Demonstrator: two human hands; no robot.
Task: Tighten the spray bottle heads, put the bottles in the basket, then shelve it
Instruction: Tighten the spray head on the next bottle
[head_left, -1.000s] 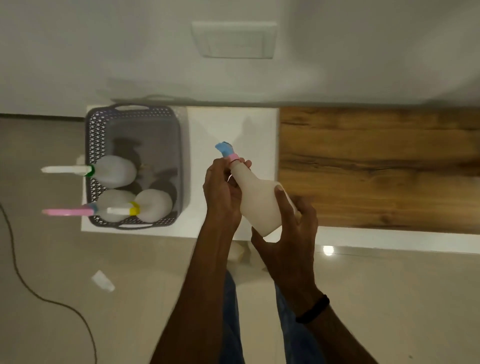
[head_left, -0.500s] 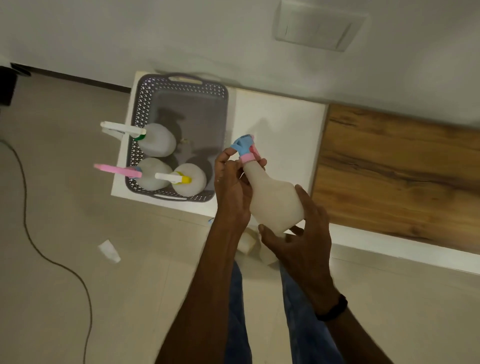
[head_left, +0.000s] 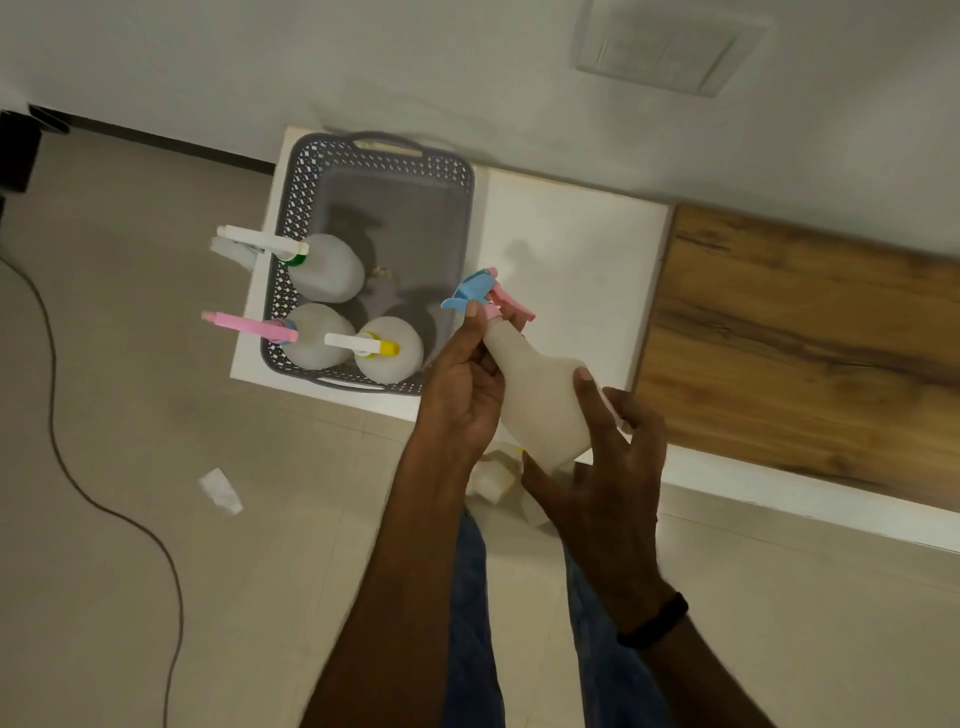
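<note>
Since the earlier frame, the view has been swung so that the white counter (head_left: 571, 249) and the wood panel (head_left: 810, 332) are seen tilted, and the blue-and-pink spray head (head_left: 485, 293) has been turned so its pink trigger shows. The grey basket (head_left: 457, 176) is set at the counter's left end, with three bottles (head_left: 324, 267) stood inside. The fourth spray bottle (head_left: 540, 400) is held just right of the basket, its long axis slanted from base, lower right, to head, upper left. The right hand (head_left: 602, 493) is closed around the base; the left hand (head_left: 462, 384), nearer the basket, is pinched at the neck. A leftward transfer is judged next, once tightened.
</note>
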